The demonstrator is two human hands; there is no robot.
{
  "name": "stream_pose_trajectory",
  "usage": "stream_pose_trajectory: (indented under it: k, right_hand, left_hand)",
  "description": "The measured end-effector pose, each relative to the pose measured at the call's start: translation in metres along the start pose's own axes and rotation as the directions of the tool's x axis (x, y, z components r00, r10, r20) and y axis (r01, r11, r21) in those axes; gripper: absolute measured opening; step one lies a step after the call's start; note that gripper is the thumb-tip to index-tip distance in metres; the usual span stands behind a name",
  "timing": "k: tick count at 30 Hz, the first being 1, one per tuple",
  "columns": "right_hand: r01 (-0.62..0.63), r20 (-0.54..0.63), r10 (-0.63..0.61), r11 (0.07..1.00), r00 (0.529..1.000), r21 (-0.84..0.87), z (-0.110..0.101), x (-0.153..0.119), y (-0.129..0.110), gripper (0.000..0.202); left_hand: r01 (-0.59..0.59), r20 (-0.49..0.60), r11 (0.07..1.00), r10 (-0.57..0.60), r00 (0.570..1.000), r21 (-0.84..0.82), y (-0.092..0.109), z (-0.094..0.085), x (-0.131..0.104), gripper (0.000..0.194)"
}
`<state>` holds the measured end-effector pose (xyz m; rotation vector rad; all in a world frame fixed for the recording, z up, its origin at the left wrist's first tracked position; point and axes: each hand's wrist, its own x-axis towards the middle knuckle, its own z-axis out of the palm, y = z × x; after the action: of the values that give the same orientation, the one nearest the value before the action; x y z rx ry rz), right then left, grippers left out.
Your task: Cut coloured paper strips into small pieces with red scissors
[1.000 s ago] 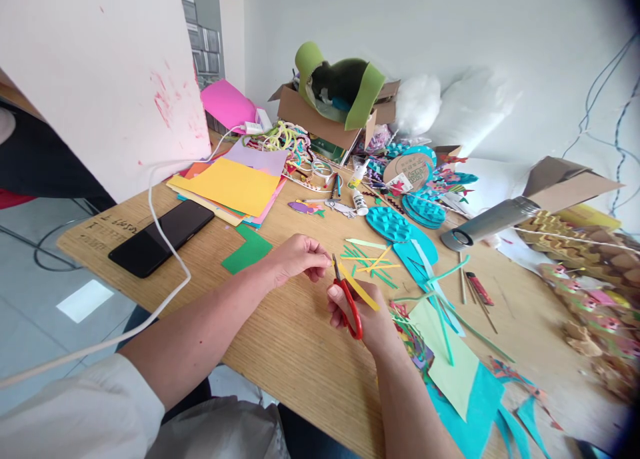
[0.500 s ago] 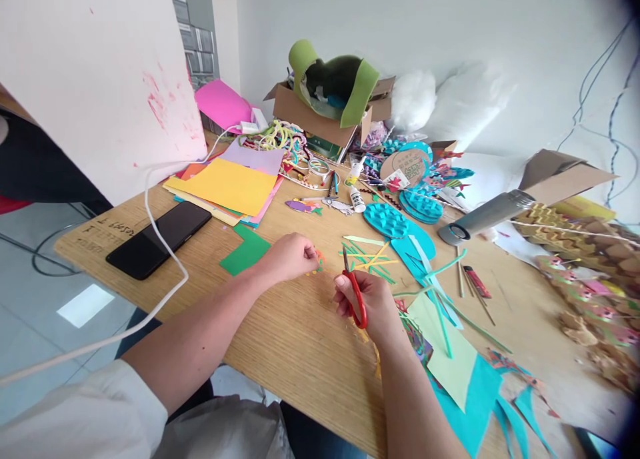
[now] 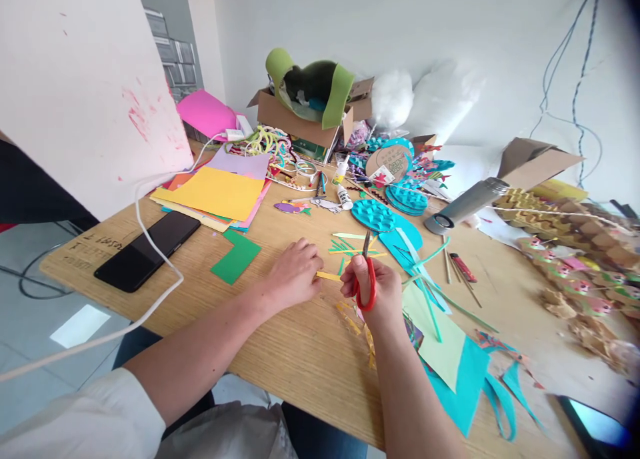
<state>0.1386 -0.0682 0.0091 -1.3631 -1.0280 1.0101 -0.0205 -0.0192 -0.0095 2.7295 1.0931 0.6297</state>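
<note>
My right hand (image 3: pixel 384 287) is closed around red-handled scissors (image 3: pixel 371 287), their blades pointing up and away from me. A narrow yellow paper strip (image 3: pixel 329 276) spans the gap between my two hands. Its right end meets the fingertips of my right hand. At its left end, the curled fingers of my left hand (image 3: pixel 295 272), palm down just above the table, close on it; what else lies under them is hidden. Just beyond are loose green and yellow paper strips (image 3: pixel 350 247). A cut green sheet (image 3: pixel 237 256) lies left of my left hand.
A black phone (image 3: pixel 147 251) and stacked coloured paper (image 3: pixel 220 192) are on the left, with a white cable (image 3: pixel 163 245) across that side. Glue bottles (image 3: pixel 344 197), blue textured ovals (image 3: pixel 373 215) and a steel flask (image 3: pixel 467 205) stand or lie farther back. Blue and pale green sheets (image 3: pixel 433 332) lie right.
The yellow strip now shows between my hands. My left hand has turned palm down over the spot where a small orange piece was. My right hand, with the scissors, has shifted slightly right and away.
</note>
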Motion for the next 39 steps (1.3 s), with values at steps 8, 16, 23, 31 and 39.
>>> stream_pose_trajectory:
  k: [8,16,23,31,39]
  right_hand:
    - [0.024,-0.013,-0.024,0.998,1.0,0.053,0.002,0.0,-0.003,0.043]
    - [0.08,-0.165,-0.061,0.991,0.984,0.108,0.001,0.002,-0.002,0.042]
    - [0.15,-0.108,-0.146,0.988,0.983,0.028,0.007,0.004,0.002,0.035]
    - [0.157,-0.032,-0.157,0.988,0.987,0.003,0.011,0.005,0.007,0.029]
    - [0.23,0.167,-0.193,0.943,0.967,-0.242,0.013,0.003,0.012,0.015]
  left_hand:
    - [-0.088,0.04,0.968,0.081,0.996,0.236,0.008,0.012,0.004,0.018]
    - [0.295,0.004,0.681,-0.394,0.919,-0.67,-0.005,0.01,0.012,0.009]
    - [0.327,0.327,-0.069,-0.401,0.856,-0.942,-0.001,-0.004,0.011,0.017]
    - [0.394,0.344,0.079,-0.355,0.869,-0.916,0.004,-0.003,0.01,0.018]
    - [0.328,0.255,0.11,-0.419,0.871,-0.938,0.0,-0.009,0.011,0.02]
